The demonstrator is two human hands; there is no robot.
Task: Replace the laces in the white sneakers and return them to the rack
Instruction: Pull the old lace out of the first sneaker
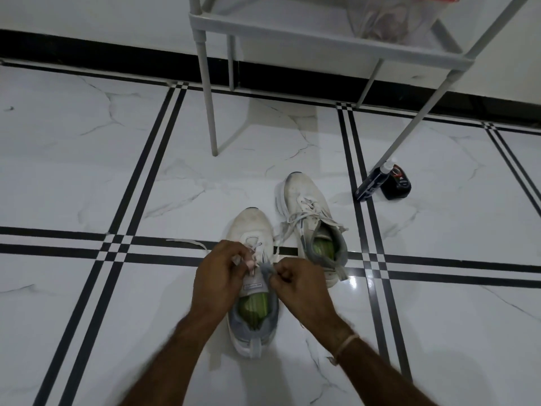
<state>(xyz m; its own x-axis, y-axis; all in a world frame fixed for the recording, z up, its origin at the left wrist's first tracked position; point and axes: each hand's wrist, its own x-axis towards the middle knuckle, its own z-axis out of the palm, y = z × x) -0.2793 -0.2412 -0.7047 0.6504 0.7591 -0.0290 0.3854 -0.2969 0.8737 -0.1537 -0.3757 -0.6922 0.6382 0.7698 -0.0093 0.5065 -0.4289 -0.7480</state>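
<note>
The floor (87,171) is glossy white marble-look tile crossed by black stripes, running to a black skirting (87,51) under a white wall, with a white rack (322,39) standing at the far side and a dark bottle (370,186) by one of its legs. Two white sneakers sit on the tiles in front of the rack, the far sneaker (301,194) just beside the near sneaker (253,224). Over the near one, the left hand (218,271) curls and pinches a pale lace (251,260) at the eyelets, while the right hand (298,281) pinches a grey edge of the upper beside the tongue.
</note>
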